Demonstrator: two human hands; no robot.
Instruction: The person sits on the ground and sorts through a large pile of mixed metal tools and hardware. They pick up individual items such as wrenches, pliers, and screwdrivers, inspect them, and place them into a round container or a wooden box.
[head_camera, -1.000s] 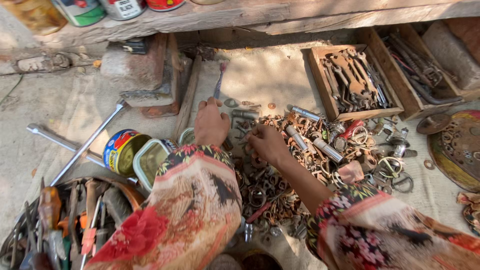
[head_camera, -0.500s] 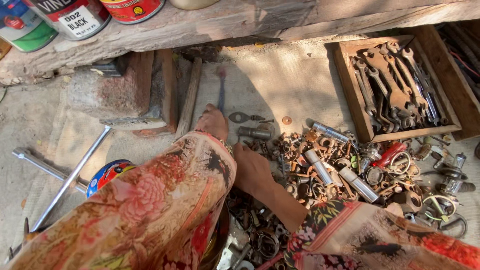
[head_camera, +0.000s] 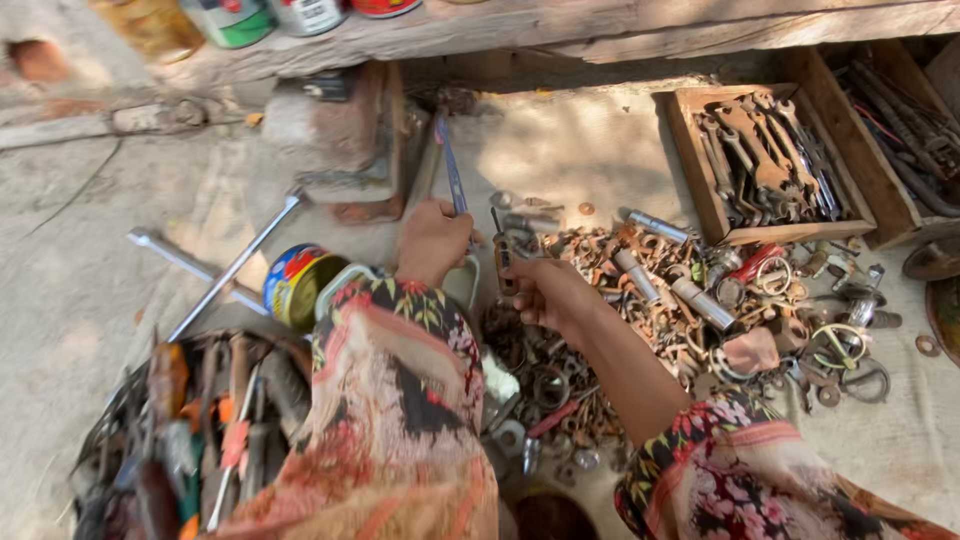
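Observation:
My left hand (head_camera: 432, 240) is closed around the lower end of a long thin bluish metal tool (head_camera: 450, 165), which points away from me toward the wooden shelf. My right hand (head_camera: 548, 292) pinches a small rusty metal piece (head_camera: 503, 265) just above the near-left edge of a heap of rusty nuts, rings and bolts (head_camera: 650, 290) spread on the ground. Both arms wear loose floral sleeves. The two hands are close together, about a hand's width apart.
A wooden tray of spanners (head_camera: 765, 160) lies at the right. A cross-shaped wheel wrench (head_camera: 220, 270) and a colourful tin can (head_camera: 295, 283) lie left of my hands. Bricks (head_camera: 340, 130) prop a wooden shelf (head_camera: 600, 30) carrying paint cans (head_camera: 230, 20). Bundled hand tools (head_camera: 190, 430) fill the lower left.
My left hand has closed on the thin tool that lay on the ground ahead of it. My right hand has lifted a small rusty piece from the heap.

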